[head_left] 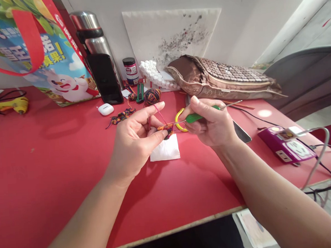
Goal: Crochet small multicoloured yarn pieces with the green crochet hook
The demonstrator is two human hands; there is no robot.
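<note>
My left hand (136, 137) pinches a small piece of multicoloured crochet work (168, 130) between thumb and fingers. A strand of pink yarn (161, 115) runs over its raised index finger down to the piece. My right hand (211, 121) is closed around the green handle of a crochet hook (193, 117), whose thin metal tip reaches to the top edge of the work. Beside the right fingers shows a yellow curved loop (178, 119); I cannot tell what it belongs to. Under the work lies a white square packet (167, 150). Behind the hands sits a multicoloured yarn ball (152, 96).
On the red table (58, 164) stand a phone (106, 79), a steel flask (95, 40), a small jar (131, 71) and a printed bag (49, 52). A white earbud case (106, 109) is at left. A brown pouch (224, 75) and purple power strip (287, 146) lie right.
</note>
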